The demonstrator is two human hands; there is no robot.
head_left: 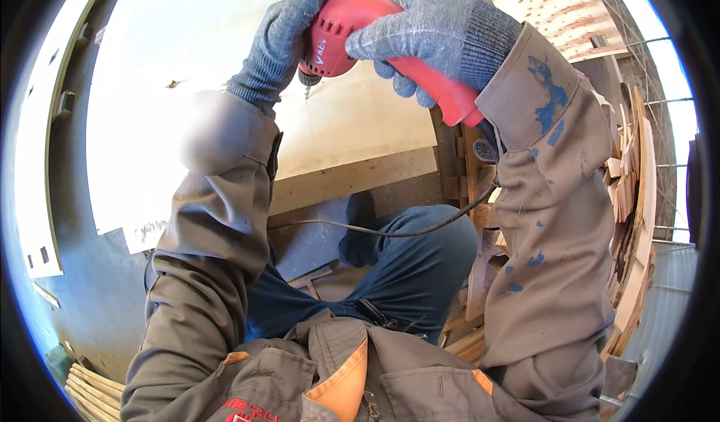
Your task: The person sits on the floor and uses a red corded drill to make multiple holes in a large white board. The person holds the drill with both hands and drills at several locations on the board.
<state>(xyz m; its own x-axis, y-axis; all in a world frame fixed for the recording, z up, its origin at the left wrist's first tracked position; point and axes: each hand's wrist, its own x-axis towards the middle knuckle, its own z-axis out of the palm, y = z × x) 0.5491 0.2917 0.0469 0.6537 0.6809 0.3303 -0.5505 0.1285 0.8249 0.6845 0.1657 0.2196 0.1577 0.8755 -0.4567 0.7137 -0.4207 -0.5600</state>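
Observation:
A red corded power drill (337, 21) is held up at the top of the view, over a pale plywood sheet (367, 118). Around its body and handle, my right hand (431, 36) in a grey knitted glove is closed. My left hand (279, 39), gloved alike, is closed against the drill's left side, its fingers partly hidden. A short drill bit (307, 91) shows below the dark chuck, pointing down at the sheet. I cannot tell whether its tip touches the wood. From the handle a dark cord (409, 233) loops down and left across my knee.
Another plywood sheet (551, 6) lies at the far right. Wood strips and offcuts (626, 189) are piled along the right side. A dark metal surface (75, 197) with a pale panel (34, 174) stretches along the left. Stacked slats (94, 392) sit at the lower left.

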